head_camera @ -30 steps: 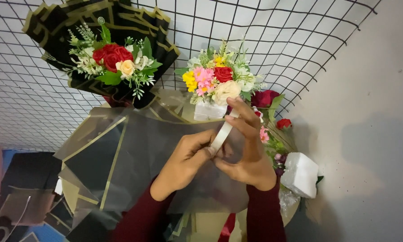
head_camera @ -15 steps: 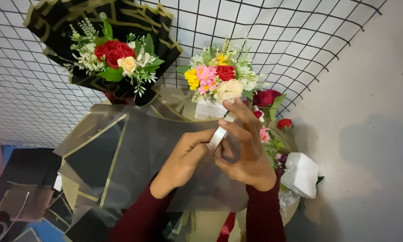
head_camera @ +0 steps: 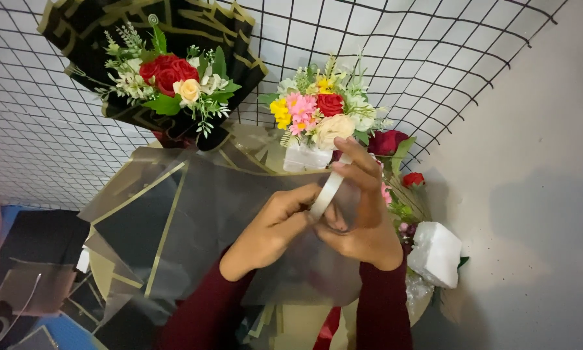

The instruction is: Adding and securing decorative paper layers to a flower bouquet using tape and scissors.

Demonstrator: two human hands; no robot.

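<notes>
My right hand (head_camera: 364,214) holds a white tape roll (head_camera: 326,193) edge-on, fingers through and around it. My left hand (head_camera: 272,228) pinches at the roll's lower edge with thumb and forefinger. Both hands hover over translucent dark wrapping sheets with gold borders (head_camera: 174,220). Just beyond the hands stands a small mixed bouquet (head_camera: 317,116) of yellow, pink, red and cream flowers in a white foam base (head_camera: 302,159).
A black-wrapped bouquet of red roses (head_camera: 168,71) hangs on a black wire grid (head_camera: 434,58) against the wall. Loose red roses (head_camera: 395,146) and a white foam block (head_camera: 435,254) lie at the right. More sheets are piled lower left (head_camera: 38,285).
The hands and tape roll stay nearly in place; my right fingers have shifted slightly on the roll while the left hand keeps picking at its edge.
</notes>
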